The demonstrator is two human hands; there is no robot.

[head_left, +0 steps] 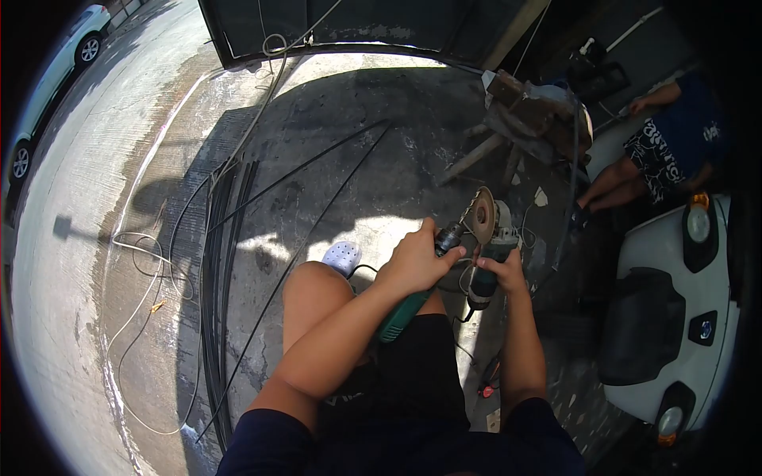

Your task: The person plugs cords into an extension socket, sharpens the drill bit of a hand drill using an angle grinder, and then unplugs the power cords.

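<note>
Right of long dark bar bundle (213,285), laid on concrete, two power tools held up. Green drill (405,315), nearer bundle, gripped by left hand (417,258) up around chuck (450,236); pretty hefty and rigid, presumably, body best grabbed too. Angle grinder (481,287), farther from bundle, right hand (509,274) wrapped round its casing; likely kinda head-heavy, casing hard, should be held there only. Disc (482,216), also right of bundle, probably brittle, edge not to be grabbed. Drill bit (467,214) held super close to disc; contact can't be told.
</note>
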